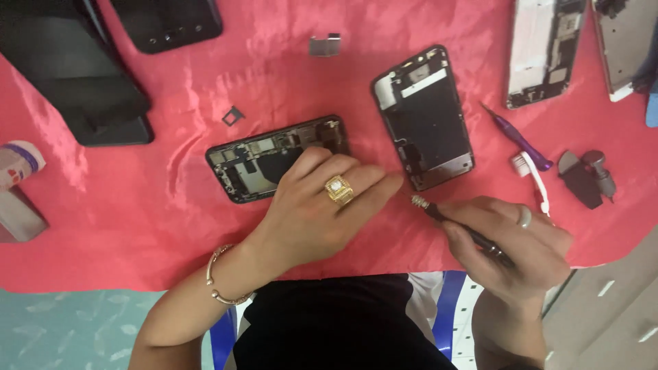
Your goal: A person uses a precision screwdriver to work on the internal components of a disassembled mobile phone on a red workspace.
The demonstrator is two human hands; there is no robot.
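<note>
On the red cloth [137, 226] spread over the tabletop, near the middle, lies an opened phone body [264, 161] with its dark frame and inner parts showing; the left hand [319, 205] rests flat on its right end, fingers loosely spread and closed on nothing, a gold ring on one finger and a thin bangle at the wrist. At about four o'clock from that phone, the right hand [510, 240] is clamped around a dark screwdriver [456, 226], whose knurled metal tip points toward ten o'clock and hangs just beside the left fingertips. At two o'clock from the left hand a second opened phone body [425, 116] lies tilted on the cloth, apart from the first. Right of it, at three o'clock, are a purple pry tool [517, 140] and a small white brush [534, 178], then a dark clamp-like piece [586, 177]. At twelve o'clock sits a small grey metal plate [324, 45], and a little black tray frame [234, 115] lies just above the first phone. More phone parts lie along the top edge
</note>
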